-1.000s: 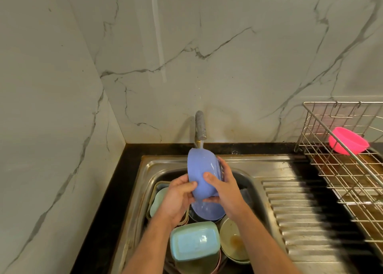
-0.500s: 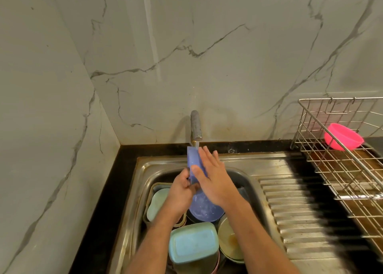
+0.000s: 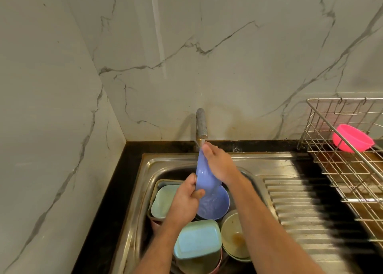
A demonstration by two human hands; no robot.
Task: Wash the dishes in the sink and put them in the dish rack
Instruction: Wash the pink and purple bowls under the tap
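The blue bowl (image 3: pixel 204 177) is held on edge directly under the tap (image 3: pixel 201 126), above the sink (image 3: pixel 145 190). The left hand (image 3: pixel 184 203) grips its lower rim, fingers curled and thumb pinching the edge. The right hand (image 3: pixel 219 165) lies flat against the bowl's far side, fingers straight and pressed together. A second blue bowl (image 3: pixel 215 205) sits below the tap among stacked dishes. Right of the tap, a pink bowl (image 3: pixel 352 137) rests in the dish rack (image 3: pixel 342 170).
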